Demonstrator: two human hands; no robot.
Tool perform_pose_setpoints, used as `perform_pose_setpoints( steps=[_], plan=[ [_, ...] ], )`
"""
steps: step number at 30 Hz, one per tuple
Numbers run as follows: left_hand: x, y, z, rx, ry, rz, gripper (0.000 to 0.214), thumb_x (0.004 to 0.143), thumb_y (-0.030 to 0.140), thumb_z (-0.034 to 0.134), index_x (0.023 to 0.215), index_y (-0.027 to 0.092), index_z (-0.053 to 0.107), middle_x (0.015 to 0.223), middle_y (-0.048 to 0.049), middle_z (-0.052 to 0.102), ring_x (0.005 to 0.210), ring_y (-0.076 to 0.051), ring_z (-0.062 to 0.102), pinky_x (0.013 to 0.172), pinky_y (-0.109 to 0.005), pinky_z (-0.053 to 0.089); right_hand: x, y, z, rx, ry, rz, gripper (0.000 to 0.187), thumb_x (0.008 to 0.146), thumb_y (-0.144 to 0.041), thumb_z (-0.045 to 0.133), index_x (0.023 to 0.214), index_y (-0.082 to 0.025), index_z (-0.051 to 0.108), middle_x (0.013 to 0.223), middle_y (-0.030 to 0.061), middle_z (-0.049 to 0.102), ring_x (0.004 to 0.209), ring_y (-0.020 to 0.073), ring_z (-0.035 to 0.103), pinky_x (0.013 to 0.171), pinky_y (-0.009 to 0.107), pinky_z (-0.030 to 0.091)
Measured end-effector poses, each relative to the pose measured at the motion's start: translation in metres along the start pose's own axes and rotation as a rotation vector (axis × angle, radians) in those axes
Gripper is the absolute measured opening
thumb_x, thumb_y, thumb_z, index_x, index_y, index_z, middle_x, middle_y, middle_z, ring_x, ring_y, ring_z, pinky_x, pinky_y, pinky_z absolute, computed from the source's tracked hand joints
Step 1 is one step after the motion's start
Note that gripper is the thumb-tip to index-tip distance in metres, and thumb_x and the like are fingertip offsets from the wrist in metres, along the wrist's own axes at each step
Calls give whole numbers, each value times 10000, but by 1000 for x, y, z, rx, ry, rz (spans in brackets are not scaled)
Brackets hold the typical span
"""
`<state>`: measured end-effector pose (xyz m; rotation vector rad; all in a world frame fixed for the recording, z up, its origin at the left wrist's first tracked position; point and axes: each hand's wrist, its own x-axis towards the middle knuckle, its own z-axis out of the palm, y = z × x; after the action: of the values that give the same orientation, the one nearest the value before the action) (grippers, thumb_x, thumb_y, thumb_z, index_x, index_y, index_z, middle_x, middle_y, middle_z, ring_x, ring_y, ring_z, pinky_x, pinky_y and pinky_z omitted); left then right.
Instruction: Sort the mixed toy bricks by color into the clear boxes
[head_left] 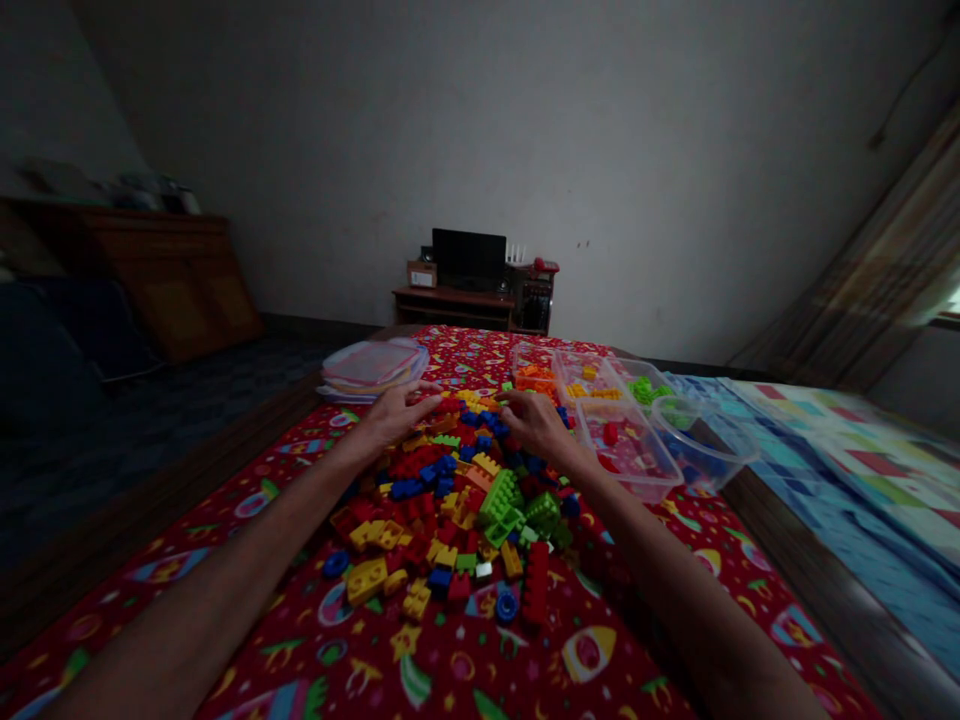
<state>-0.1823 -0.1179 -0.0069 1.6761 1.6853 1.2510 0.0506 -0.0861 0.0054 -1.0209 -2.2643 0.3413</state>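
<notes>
A heap of toy bricks [444, 468] is being supported on a red patterned cloth [345, 650], centrally between the two forearms. The left hand [397, 412] is being held at the far left edge of the heap, with a narrow gap being shown between thumb and forefinger; whether a brick is being gripped cannot be told. The right hand [534, 420] is being held at the far right edge, with the fingers being curled inward toward the bricks; their grip is being hidden, so its content cannot be told.

Larger green bricks [501, 500] are being displayed on the right of the heap. A long red brick [535, 583] and a blue wheel [507, 605] are being located side by side at the near edge.

Beyond the right hand, sorted bricks are being contained by color: orange in one clear box [536, 355], yellow in a second box [611, 375], green in a third box [649, 364], red in a near tray [660, 478] and blue in a round tub [739, 455]. Beyond the left hand, a stack of lids [360, 385] is being supported on the cloth.
</notes>
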Motion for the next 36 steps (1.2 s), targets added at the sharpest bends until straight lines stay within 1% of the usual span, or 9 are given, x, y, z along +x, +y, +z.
perform_pose_setpoints(
  steps=[4,8,13,17,19,22,26,30,36],
  plan=[
    [-14,23,11,-74,-127,46,610,706,589,608,1154,174,615,838,-32,707,735,-212,645,631,-282,486,0,-6,1,114,-67,-107,374,884,-277,525,1212,-113,602,888,84,702,768,155,615,708,241,422],
    [-21,37,21,-89,-225,124,601,749,580,570,1188,171,605,940,-49,712,810,-217,652,698,-287,502,-2,-8,3,137,-150,-242,344,888,-319,539,1160,-124,617,847,67,677,736,139,584,675,223,386],
    [-13,31,11,247,-233,238,542,835,561,393,1117,176,652,983,-51,707,888,-231,631,797,-310,485,-3,-6,-4,23,-166,-243,245,898,-336,523,879,-123,644,633,-9,537,566,89,422,560,211,273],
    [-9,25,-6,541,-312,258,449,846,485,390,1033,195,676,990,-52,707,884,-231,636,795,-305,475,-5,1,-11,-25,-170,-229,222,900,-295,514,763,-136,585,602,-37,443,551,77,345,541,216,220],
    [-11,25,-11,634,-383,256,428,842,470,402,1028,199,675,967,-55,710,855,-229,644,779,-301,476,-6,5,-13,-31,-168,-228,215,904,-291,508,766,-141,577,611,-37,442,557,75,348,544,214,215],
    [-15,25,-12,722,-456,285,420,844,453,423,1092,204,652,1024,-69,699,918,-239,639,818,-308,472,-7,8,-15,-32,-168,-219,243,918,-327,489,792,-146,591,630,-26,477,568,77,380,549,211,225],
    [-19,24,-8,845,-483,311,394,807,323,494,1158,196,620,1129,-90,663,1042,-248,607,902,-315,453,-8,5,-13,-81,-181,-171,271,921,-351,482,878,-145,652,673,10,565,596,95,441,569,218,253],
    [-19,26,-6,883,-510,300,402,795,243,501,1178,181,607,1138,-97,654,1042,-241,605,913,-317,456,-9,2,-11,-130,-205,-169,258,877,-321,560,1041,-156,672,783,53,648,661,120,509,618,225,297],
    [-24,36,-8,869,-553,315,417,770,203,535,1181,173,601,1112,-87,655,1009,-221,612,886,-291,468,-10,-2,-14,-129,-185,-148,215,877,-282,541,958,-145,685,772,49,645,639,111,494,599,226,289]
  ],
)
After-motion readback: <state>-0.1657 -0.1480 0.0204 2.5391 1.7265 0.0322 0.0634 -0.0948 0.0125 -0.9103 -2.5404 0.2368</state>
